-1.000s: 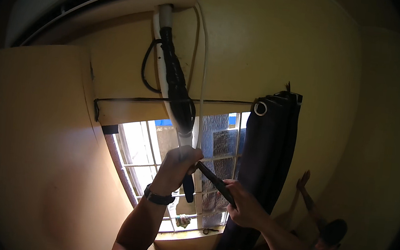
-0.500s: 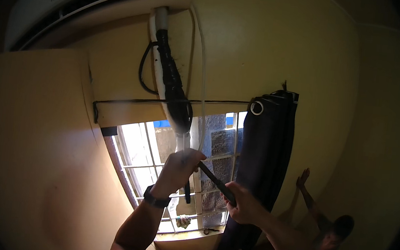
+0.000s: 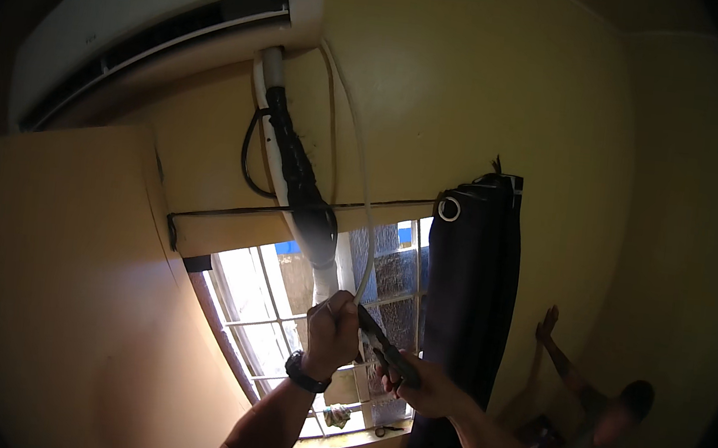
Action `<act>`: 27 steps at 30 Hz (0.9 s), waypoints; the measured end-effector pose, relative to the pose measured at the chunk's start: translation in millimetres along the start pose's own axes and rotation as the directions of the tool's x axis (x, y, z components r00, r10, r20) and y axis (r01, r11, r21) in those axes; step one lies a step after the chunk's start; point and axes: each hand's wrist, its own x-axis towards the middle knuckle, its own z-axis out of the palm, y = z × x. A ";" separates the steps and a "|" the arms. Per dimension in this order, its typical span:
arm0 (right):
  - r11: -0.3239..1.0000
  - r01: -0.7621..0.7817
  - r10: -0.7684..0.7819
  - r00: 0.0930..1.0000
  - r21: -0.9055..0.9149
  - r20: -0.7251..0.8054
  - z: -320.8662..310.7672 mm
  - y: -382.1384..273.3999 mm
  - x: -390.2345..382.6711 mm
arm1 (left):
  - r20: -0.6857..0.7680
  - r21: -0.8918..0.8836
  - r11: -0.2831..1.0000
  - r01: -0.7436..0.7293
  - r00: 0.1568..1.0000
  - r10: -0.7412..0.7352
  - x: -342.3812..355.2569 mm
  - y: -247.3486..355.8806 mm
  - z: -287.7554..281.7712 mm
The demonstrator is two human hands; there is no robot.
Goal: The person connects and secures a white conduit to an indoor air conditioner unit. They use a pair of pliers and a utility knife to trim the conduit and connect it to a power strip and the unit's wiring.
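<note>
My left hand (image 3: 334, 325), with a dark wristwatch (image 3: 307, 372), is closed at the lower end of a white-wrapped pipe bundle (image 3: 324, 280). Black tape (image 3: 297, 161) covers the bundle higher up. A thin pale hose (image 3: 368, 199) hangs down to the same hand. In my right hand (image 3: 425, 390) is a dark long-handled tool (image 3: 388, 349), its far end slanting up beside my left fist. Where the tool meets the pipe or hose is hidden behind my fingers, so I cannot tell its exact kind.
A white wall air conditioner (image 3: 168, 38) hangs above the bundle. Behind my hands is a barred window (image 3: 268, 302), with a crumpled cloth (image 3: 337, 415) on its sill. A dark curtain (image 3: 468, 305) hangs to the right. Another person (image 3: 594, 441) reaches a hand to the wall.
The scene sits lower in the view. My left fist has turned more upright, and the tool now slants more steeply beside it. The person at right shows more of their body.
</note>
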 end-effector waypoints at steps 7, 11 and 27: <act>0.941 -0.096 0.061 0.991 0.325 0.115 2.4 18.4 -0.5 | 0.032 -0.263 0.933 0.247 0.968 -0.248 -16.5 -12.0 11.6; 0.927 -0.049 -0.035 0.976 0.372 0.215 -5.3 28.2 3.0 | 0.143 -0.320 0.893 0.317 0.948 -0.286 -11.3 -22.8 4.4; 0.837 -0.198 0.068 0.963 0.510 0.262 -3.9 17.0 -1.5 | 0.396 -0.504 0.710 0.491 0.862 -0.315 19.3 27.8 -20.3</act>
